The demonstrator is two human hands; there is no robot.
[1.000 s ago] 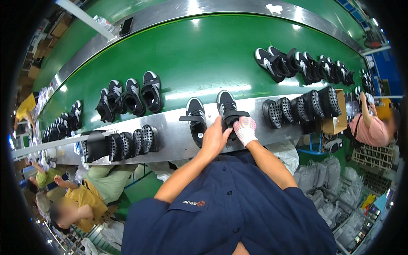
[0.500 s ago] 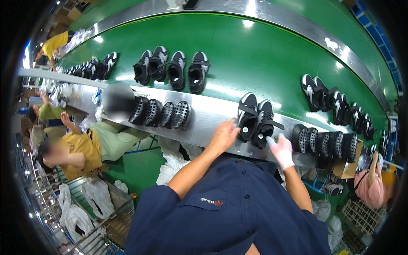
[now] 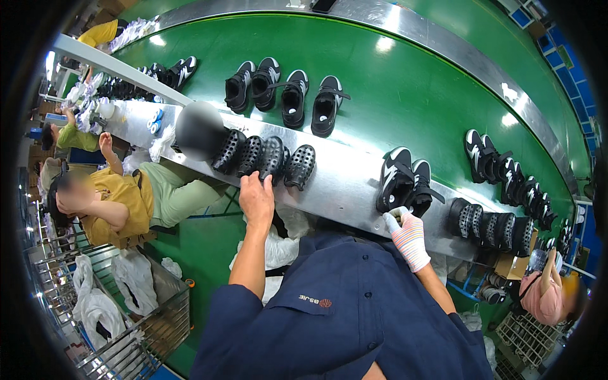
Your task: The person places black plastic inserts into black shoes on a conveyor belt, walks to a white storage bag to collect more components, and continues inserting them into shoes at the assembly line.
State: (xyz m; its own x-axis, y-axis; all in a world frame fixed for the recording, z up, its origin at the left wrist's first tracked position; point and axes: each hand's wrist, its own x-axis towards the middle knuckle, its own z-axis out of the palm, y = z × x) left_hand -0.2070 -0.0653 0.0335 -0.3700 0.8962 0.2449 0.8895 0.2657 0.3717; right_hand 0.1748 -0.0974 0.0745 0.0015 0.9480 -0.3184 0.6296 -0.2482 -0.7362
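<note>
My bare left hand (image 3: pixel 256 201) reaches to a row of black perforated plastic shoe inserts on the metal ledge. Its fingers close on the lower end of one shoe insert (image 3: pixel 272 159), which stands tilted up; another insert (image 3: pixel 299 167) is just right of it. My right hand (image 3: pixel 408 239), in a striped knit glove, pinches the heel edge of a black and white sneaker (image 3: pixel 396 182). Close beside that shoe stands a second sneaker (image 3: pixel 421 190) with its strap loose. Both toes point away from me.
Behind the ledge (image 3: pixel 345 171) runs a green belt (image 3: pixel 392 107) carrying several more sneakers (image 3: pixel 293 100). More shoe inserts (image 3: pixel 491 226) line the ledge at right. A co-worker in yellow (image 3: pixel 120 206) sits at left, near a wire cart (image 3: pixel 142 329); another person in pink (image 3: pixel 543 296) is at far right.
My left hand has left the sneaker pair and moved left to the shoe inserts, one of which is now tilted up. My right hand stays at the sneakers' heels. The whole view has shifted.
</note>
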